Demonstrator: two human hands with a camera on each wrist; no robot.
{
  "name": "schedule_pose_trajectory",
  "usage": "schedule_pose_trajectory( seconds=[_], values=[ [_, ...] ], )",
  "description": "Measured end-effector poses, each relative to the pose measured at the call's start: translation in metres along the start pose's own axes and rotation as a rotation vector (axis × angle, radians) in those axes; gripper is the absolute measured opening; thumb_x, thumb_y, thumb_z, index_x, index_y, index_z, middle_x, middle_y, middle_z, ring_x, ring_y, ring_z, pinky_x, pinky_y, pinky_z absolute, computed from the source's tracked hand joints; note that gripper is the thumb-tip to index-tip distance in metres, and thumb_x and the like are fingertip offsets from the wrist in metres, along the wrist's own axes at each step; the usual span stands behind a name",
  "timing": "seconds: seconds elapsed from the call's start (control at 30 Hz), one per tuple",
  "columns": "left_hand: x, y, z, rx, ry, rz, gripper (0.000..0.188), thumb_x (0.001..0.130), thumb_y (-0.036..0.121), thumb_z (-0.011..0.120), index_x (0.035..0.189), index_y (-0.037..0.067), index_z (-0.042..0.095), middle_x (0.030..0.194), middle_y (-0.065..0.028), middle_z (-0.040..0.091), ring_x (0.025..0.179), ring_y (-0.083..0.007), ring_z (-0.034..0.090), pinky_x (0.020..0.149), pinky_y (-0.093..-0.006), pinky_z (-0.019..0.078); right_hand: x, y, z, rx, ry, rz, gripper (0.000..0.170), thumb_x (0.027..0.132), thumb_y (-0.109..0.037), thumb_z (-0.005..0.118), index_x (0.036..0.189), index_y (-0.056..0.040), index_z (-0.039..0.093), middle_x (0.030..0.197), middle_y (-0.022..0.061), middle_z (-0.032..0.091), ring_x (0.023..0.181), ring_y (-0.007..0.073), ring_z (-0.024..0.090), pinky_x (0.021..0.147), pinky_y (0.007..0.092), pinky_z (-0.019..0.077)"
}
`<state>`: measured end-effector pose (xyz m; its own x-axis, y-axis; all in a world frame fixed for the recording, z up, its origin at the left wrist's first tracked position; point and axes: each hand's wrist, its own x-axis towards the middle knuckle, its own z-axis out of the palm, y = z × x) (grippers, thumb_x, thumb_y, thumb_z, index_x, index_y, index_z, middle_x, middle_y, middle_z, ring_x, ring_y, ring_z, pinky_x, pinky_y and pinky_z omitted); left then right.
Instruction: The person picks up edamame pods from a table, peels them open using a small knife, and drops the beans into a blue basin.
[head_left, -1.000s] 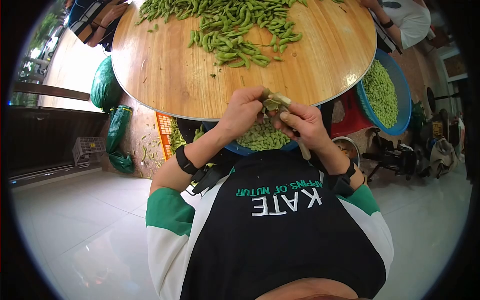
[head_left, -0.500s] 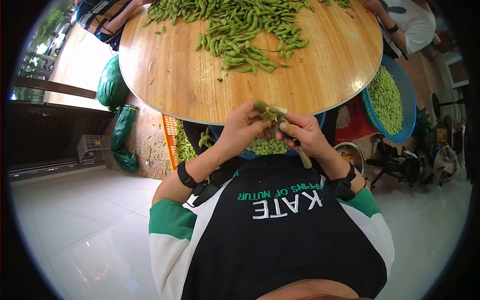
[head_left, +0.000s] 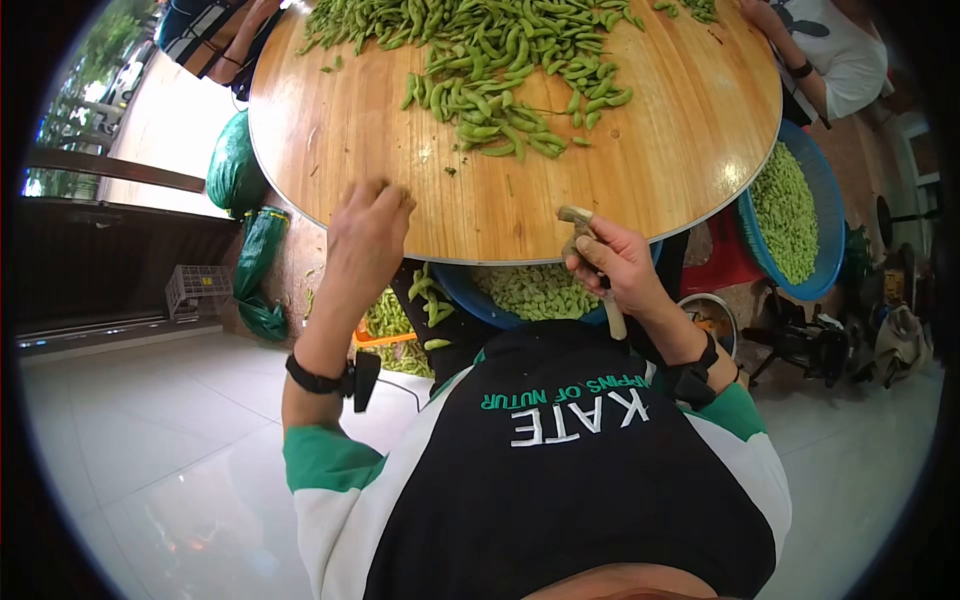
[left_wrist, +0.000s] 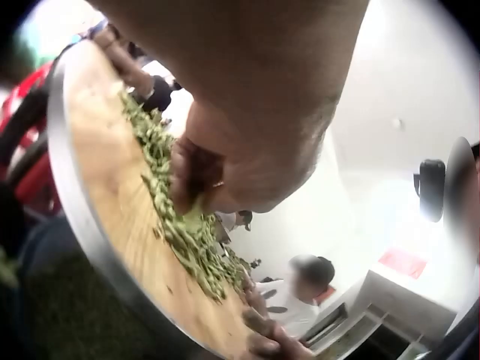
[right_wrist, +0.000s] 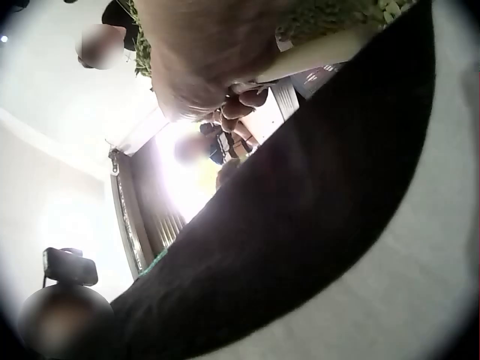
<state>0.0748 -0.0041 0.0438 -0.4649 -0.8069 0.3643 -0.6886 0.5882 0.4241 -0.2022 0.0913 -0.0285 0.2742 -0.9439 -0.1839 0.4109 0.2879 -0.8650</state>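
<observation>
My left hand (head_left: 370, 225) is over the near left edge of the wooden table (head_left: 480, 205), fingers curled and blurred; I cannot tell whether anything is inside them. Pale green shows by its fingertips in the left wrist view. My right hand (head_left: 625, 270) grips a tool with a pale handle (head_left: 615, 320), which sticks out below the palm. A pale brown cover (head_left: 574, 214) sits on one of its fingertips, by the table edge. Green soybean pods (head_left: 500, 75) lie heaped toward the far side of the table. Shelled beans (head_left: 540, 293) fill a blue basin below the hands.
Another blue basin (head_left: 832, 235) of beans stands at the right. Green sacks (head_left: 262, 255) and an orange basket (head_left: 370, 338) are on the left, with pods around it. Two people (head_left: 828, 60) sit across the table. A metal bowl (head_left: 710, 318) is low at right.
The hands were together over the basin, working at a greenish piece. My left hand has moved away to the left, over the table edge. The right stays near its place with the tool.
</observation>
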Motion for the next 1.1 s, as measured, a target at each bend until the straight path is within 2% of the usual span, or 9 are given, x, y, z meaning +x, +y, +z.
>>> schedule_pose_trajectory(
  seconds=[0.03, 0.2, 0.33, 0.43, 0.5, 0.53, 0.6, 0.7, 1.1],
  values=[
    [0.009, -0.007, 0.003, 0.214, 0.074, 0.179, 0.010, 0.084, 0.008, 0.061, 0.091, 0.002, 0.063, 0.085, -0.0145, 0.060, 0.076, -0.0312, 0.059, 0.065, -0.0363, 0.0486, 0.000, 0.002, -0.002, 0.002, 0.022, -0.013, 0.039, 0.096, -0.013, 0.049, 0.133, -0.0016, 0.044, 0.079, 0.0029, 0.059, 0.052, 0.0028, 0.044, 0.044, 0.0161, 0.0329],
    [0.056, 0.001, 0.064, -0.140, -0.061, 0.003, 0.018, 0.084, 0.016, 0.063, 0.097, 0.004, 0.060, 0.089, -0.0165, 0.058, 0.076, -0.0338, 0.058, 0.067, -0.0420, 0.0472, 0.003, 0.000, 0.003, -0.047, 0.020, -0.063, 0.036, 0.097, -0.013, 0.048, 0.130, 0.0007, 0.045, 0.080, 0.0033, 0.059, 0.052, 0.0031, 0.044, 0.043, 0.0167, 0.0335],
    [0.064, -0.015, 0.092, 0.026, -0.023, 0.078, 0.018, 0.084, 0.016, 0.062, 0.095, 0.003, 0.057, 0.085, -0.0180, 0.058, 0.076, -0.0353, 0.057, 0.066, -0.0422, 0.0472, -0.004, 0.004, -0.007, 0.024, 0.078, -0.047, 0.035, 0.097, -0.014, 0.047, 0.128, 0.0012, 0.046, 0.080, 0.0045, 0.059, 0.052, 0.0033, 0.044, 0.043, 0.0167, 0.0339],
    [0.053, -0.028, 0.089, -0.034, 0.024, -0.020, 0.015, 0.085, 0.012, 0.060, 0.095, 0.002, 0.054, 0.082, -0.0175, 0.060, 0.071, -0.0304, 0.060, 0.063, -0.0390, 0.0476, -0.005, 0.002, -0.005, 0.067, 0.090, -0.034, 0.036, 0.097, -0.014, 0.047, 0.129, 0.0009, 0.046, 0.080, 0.0050, 0.059, 0.052, 0.0035, 0.044, 0.043, 0.0165, 0.0342],
    [0.040, -0.027, 0.085, -0.541, -0.038, -0.310, 0.013, 0.087, 0.007, 0.057, 0.098, 0.002, 0.051, 0.082, -0.0145, 0.064, 0.068, -0.0208, 0.062, 0.060, -0.0314, 0.0475, -0.002, -0.003, 0.002, 0.108, 0.091, -0.015, 0.036, 0.097, -0.014, 0.047, 0.130, 0.0004, 0.045, 0.080, 0.0051, 0.059, 0.052, 0.0037, 0.044, 0.043, 0.0164, 0.0344],
    [0.035, -0.020, 0.081, -0.541, -0.046, -0.307, 0.013, 0.087, 0.007, 0.057, 0.098, 0.002, 0.051, 0.082, -0.0145, 0.064, 0.068, -0.0208, 0.062, 0.060, -0.0314, 0.0475, 0.001, -0.004, 0.006, 0.132, 0.049, -0.004, 0.034, 0.097, -0.015, 0.047, 0.128, -0.0001, 0.047, 0.080, 0.0047, 0.058, 0.052, 0.0038, 0.044, 0.043, 0.0165, 0.0342],
    [0.024, 0.001, 0.070, -1.178, -0.191, -0.455, 0.017, 0.089, 0.003, 0.055, 0.104, 0.001, 0.048, 0.083, -0.0113, 0.067, 0.066, -0.0128, 0.061, 0.058, -0.0242, 0.0456, 0.008, -0.004, 0.013, 0.155, 0.018, 0.007, 0.032, 0.097, -0.015, 0.048, 0.125, -0.0005, 0.049, 0.079, 0.0043, 0.058, 0.051, 0.0040, 0.044, 0.042, 0.0165, 0.0341],
    [0.011, 0.031, 0.070, -1.299, -0.306, -0.489, 0.019, 0.090, 0.002, 0.054, 0.108, 0.000, 0.046, 0.085, -0.0105, 0.067, 0.067, -0.0118, 0.061, 0.056, -0.0209, 0.0440, 0.017, -0.002, 0.017, 0.214, 0.006, 0.002, 0.025, 0.097, -0.016, 0.048, 0.117, -0.0017, 0.051, 0.079, 0.0032, 0.057, 0.051, 0.0043, 0.044, 0.042, 0.0171, 0.0334],
    [0.000, 0.041, 0.080, -1.224, -0.428, -0.502, 0.010, 0.091, 0.005, 0.055, 0.099, -0.001, 0.058, 0.082, -0.0028, 0.063, 0.071, -0.0060, 0.058, 0.062, -0.0195, 0.0458, 0.009, -0.003, 0.019, 0.410, -0.128, 0.035, 0.029, 0.097, -0.020, 0.049, 0.123, -0.0055, 0.048, 0.079, 0.0019, 0.055, 0.052, 0.0052, 0.041, 0.041, 0.0172, 0.0335]
  ],
)
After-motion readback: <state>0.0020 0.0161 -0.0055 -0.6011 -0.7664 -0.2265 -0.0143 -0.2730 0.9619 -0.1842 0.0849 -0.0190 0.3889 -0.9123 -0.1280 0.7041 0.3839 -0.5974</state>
